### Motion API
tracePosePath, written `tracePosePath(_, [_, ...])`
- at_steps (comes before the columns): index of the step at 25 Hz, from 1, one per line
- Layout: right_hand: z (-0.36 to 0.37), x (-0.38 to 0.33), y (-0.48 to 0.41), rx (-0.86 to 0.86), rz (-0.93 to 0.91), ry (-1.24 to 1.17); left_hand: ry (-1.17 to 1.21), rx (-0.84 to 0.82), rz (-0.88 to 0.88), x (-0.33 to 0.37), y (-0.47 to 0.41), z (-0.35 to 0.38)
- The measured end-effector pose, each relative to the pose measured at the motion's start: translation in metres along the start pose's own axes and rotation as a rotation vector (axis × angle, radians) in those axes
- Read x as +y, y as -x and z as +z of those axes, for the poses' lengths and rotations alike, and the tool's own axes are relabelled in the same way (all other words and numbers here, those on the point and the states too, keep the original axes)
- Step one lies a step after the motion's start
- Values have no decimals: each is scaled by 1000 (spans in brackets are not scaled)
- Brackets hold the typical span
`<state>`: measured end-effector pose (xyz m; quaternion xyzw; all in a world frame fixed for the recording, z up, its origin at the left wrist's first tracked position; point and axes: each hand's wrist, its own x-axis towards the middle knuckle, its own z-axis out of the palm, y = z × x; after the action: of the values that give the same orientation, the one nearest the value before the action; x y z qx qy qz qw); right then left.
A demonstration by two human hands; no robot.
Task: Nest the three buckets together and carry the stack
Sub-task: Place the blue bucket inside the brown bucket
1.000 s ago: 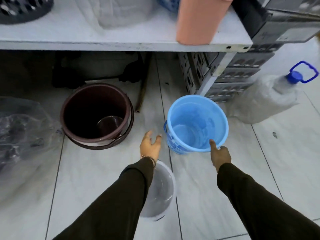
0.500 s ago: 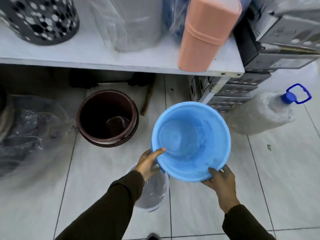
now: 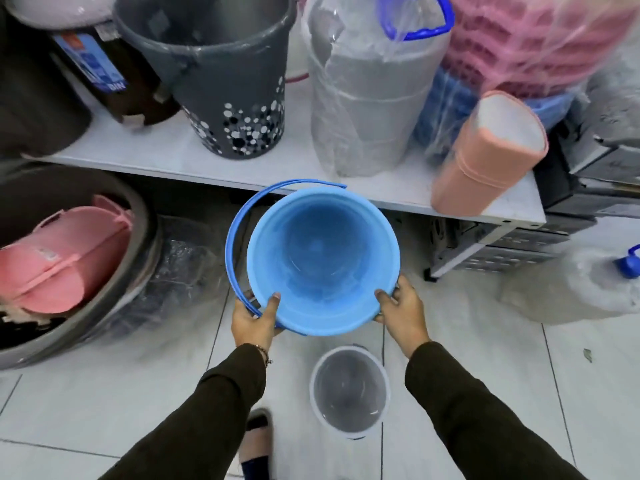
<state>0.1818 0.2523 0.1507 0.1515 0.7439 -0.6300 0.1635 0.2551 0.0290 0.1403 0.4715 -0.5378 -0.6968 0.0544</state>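
I hold a light blue bucket (image 3: 322, 258) up off the floor, its open mouth facing me and its darker blue handle swung out to the left. My left hand (image 3: 254, 317) grips its near-left rim, thumb inside. My right hand (image 3: 401, 306) grips the near-right rim. A small clear bucket (image 3: 349, 389) stands upright on the tiled floor just below and in front of the blue one, between my arms. The brown bucket is hidden behind the blue one or out of sight.
A white shelf (image 3: 381, 199) at the back carries a grey dotted bin (image 3: 221, 81), wrapped grey buckets (image 3: 367, 98) and a salmon container (image 3: 485, 157). A grey tub with pink items (image 3: 62, 258) sits at left, a wrapped jug (image 3: 588, 282) at right. My foot (image 3: 256, 441) is below.
Both hands have lifted the blue bucket from the floor, and its handle has swung out left. My view rose, so the shelf's top shows and the brown bucket is lost from sight.
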Motion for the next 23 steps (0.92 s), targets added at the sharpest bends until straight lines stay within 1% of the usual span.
tracePosePath(2, [30,3,-14,-25,30,34,-22,42,-65,5,-26,-16])
tracePosePath(6, [77,29,-31,-46,174,86,-60,90,-193,0,-69,-42])
tracePosePath(8, [93,43,-36,-37,236,110,-87,89,-234,-5,-87,-52])
tracePosePath(12, [123,64,-43,14,352,114,-225,69,-290,-12,-126,-67])
tracePosePath(14, [133,73,-44,45,376,181,-267,47,-335,-18,-142,-74])
tracePosePath(16, [141,86,-43,68,385,229,-258,0,-412,-29,-152,-80])
tracePosePath(18, [144,99,-43,76,422,181,-205,-32,-456,-38,-155,-82])
tracePosePath(20, [142,109,-41,44,458,141,-101,-57,-466,-43,-153,-82])
tracePosePath(21, [140,115,-38,15,468,171,-75,-70,-472,-46,-152,-84])
tracePosePath(23, [128,127,-26,-11,474,246,-108,-85,-507,-56,-142,-95])
